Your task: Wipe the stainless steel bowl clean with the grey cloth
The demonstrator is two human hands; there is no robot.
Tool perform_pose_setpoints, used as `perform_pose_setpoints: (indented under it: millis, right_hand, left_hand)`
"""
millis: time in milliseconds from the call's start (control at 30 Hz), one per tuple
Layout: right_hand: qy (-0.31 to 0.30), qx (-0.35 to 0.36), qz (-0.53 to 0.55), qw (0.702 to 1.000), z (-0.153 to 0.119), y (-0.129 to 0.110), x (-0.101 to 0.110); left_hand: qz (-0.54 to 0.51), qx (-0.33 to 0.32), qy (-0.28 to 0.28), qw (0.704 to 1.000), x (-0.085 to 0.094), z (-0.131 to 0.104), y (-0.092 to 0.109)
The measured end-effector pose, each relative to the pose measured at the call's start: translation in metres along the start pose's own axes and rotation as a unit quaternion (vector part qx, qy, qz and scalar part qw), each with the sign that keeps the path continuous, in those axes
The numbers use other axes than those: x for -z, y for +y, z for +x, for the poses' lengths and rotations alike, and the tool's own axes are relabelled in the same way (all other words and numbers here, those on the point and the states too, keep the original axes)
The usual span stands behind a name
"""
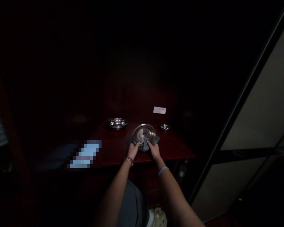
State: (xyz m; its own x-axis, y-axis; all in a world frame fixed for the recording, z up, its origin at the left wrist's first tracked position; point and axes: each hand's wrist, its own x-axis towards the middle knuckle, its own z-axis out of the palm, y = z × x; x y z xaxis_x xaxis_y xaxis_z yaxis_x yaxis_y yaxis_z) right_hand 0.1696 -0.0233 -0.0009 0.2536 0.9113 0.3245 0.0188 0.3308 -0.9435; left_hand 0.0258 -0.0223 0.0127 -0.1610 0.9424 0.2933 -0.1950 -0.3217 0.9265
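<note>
A shiny steel bowl is tilted up with its inside toward me, over the dark red shelf. My left hand is closed on its lower left rim, thumb on the inner side. At the lower right, my right hand grips a folded grey cloth with the thumb on top, pressed against the bowl's rim. Its fingers beneath are hidden. To the left rests a wide steel bowl or a nested stack; a small steel bowl sits at the right.
A white socket plate is on the dark back wall. A blurred-out bright patch shows at the left end of the shelf. Pale framed panels stand on the right. Below are my knee and a light clog.
</note>
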Motion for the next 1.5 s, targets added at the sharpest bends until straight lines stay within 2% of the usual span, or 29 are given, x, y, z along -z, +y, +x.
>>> perform_pose_setpoints:
  millis: [333,667,800,967,1200,1333,1500]
  right_hand:
    - [0.018,0.002,-0.034,0.999,-0.007,-0.010,-0.002]
    - [0.023,0.005,-0.038,0.999,-0.002,-0.003,-0.002]
    - [0.022,-0.001,-0.026,0.999,-0.002,-0.004,-0.003]
    - [0.029,0.004,-0.038,0.999,-0.002,-0.002,-0.002]
    - [0.031,0.000,-0.045,0.999,0.000,0.000,-0.001]
    - [0.026,0.003,-0.038,0.999,0.000,-0.001,-0.002]
    - [0.016,0.002,-0.013,1.000,-0.001,-0.003,-0.003]
  left_hand:
    - [0.009,-0.010,-0.001,1.000,0.000,0.000,0.000]
    - [0.019,-0.023,0.009,1.000,0.002,-0.001,0.002]
    - [0.024,-0.011,0.001,1.000,0.002,-0.003,0.004]
    - [0.041,-0.001,0.007,0.999,0.003,-0.001,-0.002]
    - [0.028,-0.026,0.001,0.999,0.003,0.002,-0.004]
    - [0.034,0.004,0.018,0.999,0.004,0.001,-0.003]
    - [0.047,0.057,0.009,0.997,0.004,0.000,-0.002]
